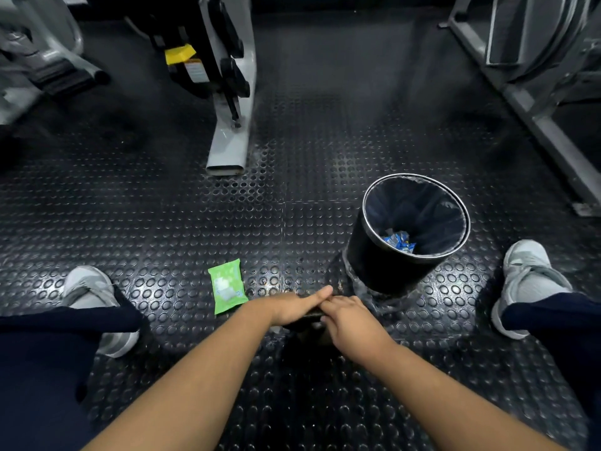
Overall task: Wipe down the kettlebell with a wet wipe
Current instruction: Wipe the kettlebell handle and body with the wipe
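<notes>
Sitting on the near-centre of the studded rubber floor (292, 196), between the person's spread legs, the kettlebell (302, 319) is dark and mostly hidden under both hands; only a strip of handle and some of the body below it show. Right hand (353, 323): fingers curled over the right end of the handle, grasping it. Left hand (291, 307): laid over the left end with one digit stretched straight toward the far right; cannot tell whether the other fingers wrap the handle. No wipe visible in either hand, so wiping judged not yet begun. The green wet wipe pack (227, 285) lies flat just left of the left hand, lid side up. The black bin (364, 255), lined, with a blue wrapper inside, stands just beyond and right of the hands, tilted. Risks: a lift or swing toward the far right would likely knock the bin, which looks poorly seated; a damp handle could slip and drop toward the grey shoes (527, 275) on either side; dragging the bell left could crush the pack. Room: open floor on the far side up to the grey machine foot (227, 151); legs bound left and right; a frame rail closes the far right.
</notes>
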